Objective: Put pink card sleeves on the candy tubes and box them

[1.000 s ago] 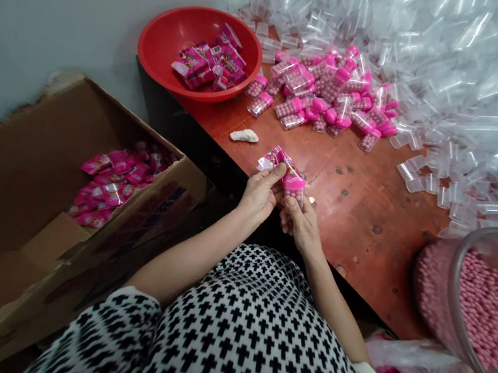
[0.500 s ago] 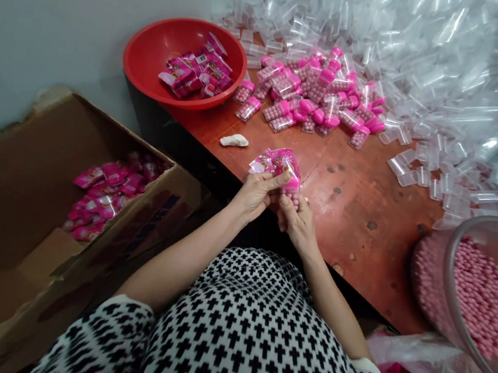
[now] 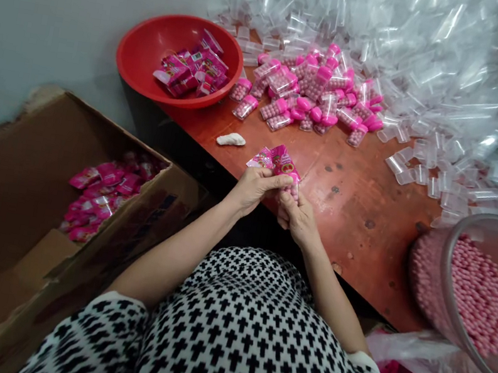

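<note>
Over the table's front edge my two hands meet, fingers closed. My left hand point(image 3: 252, 191) pinches a pink printed wrapper point(image 3: 283, 159), whose pale pointed end sticks out to the left. Whether it is one wrapper or two overlapping, I cannot tell. In my right hand point(image 3: 299, 219) is a small clear bottle point(image 3: 295, 190) of pink balls, its upper part at or inside the wrapper and partly hidden by my fingers. A heap of similar pink-capped bottles point(image 3: 315, 89) lies beyond my hands. Just left of the wrapper is a crumpled white piece point(image 3: 231, 139).
A red bowl point(image 3: 127, 74) at the left back holds pink wrappers. Below it stands a cardboard box point(image 3: 0, 189) with filled pink packets point(image 3: 93, 202). Empty clear tubes point(image 3: 395, 52) are piled at the back. At right, a clear basin point(image 3: 447, 258) contains loose pink balls point(image 3: 479, 292).
The bottle's pink cap, visible before under my left thumb, is now covered by the printed wrapper. My left fingers have shifted slightly along it. The whole view has moved a little.
</note>
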Available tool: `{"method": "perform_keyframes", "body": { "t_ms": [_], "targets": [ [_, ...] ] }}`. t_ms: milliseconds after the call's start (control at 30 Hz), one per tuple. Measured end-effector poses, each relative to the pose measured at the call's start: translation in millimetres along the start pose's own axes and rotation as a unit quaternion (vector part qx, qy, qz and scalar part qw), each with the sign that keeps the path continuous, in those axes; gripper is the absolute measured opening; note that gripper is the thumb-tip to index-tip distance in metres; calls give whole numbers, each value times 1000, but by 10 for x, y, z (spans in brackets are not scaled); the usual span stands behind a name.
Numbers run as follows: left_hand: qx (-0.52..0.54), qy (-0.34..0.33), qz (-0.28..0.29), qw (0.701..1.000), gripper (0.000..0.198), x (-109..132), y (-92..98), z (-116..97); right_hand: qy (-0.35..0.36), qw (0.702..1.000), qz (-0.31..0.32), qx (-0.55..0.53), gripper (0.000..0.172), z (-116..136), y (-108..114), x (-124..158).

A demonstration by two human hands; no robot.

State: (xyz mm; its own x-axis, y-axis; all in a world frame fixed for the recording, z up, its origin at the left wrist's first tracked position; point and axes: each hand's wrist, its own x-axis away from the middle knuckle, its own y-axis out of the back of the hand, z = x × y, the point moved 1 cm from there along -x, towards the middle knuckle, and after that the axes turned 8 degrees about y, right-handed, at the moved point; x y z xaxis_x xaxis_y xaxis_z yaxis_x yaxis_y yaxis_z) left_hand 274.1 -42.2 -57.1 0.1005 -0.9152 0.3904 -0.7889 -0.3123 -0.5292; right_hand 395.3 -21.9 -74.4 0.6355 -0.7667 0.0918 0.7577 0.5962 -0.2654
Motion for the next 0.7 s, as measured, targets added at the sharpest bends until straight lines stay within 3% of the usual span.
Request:
{"method": "perform_keyframes", "body": {
  "t_ms": [200, 367, 633, 700],
  "targets": [
    [-12, 4, 16, 1000, 27, 22, 1, -52, 26, 995, -14, 100, 46, 13, 32, -1],
    [-55, 35, 70, 995, 31, 79, 106, -19, -5, 997, 70, -12, 54, 16, -17, 16],
    [56, 2, -31, 998, 33, 98, 133, 68, 17, 998, -27, -45, 45, -127, 68, 99],
    [57, 14, -19, 998, 33, 120, 119, 111, 33, 997, -49, -52, 43, -118, 105, 114]
  ]
}}
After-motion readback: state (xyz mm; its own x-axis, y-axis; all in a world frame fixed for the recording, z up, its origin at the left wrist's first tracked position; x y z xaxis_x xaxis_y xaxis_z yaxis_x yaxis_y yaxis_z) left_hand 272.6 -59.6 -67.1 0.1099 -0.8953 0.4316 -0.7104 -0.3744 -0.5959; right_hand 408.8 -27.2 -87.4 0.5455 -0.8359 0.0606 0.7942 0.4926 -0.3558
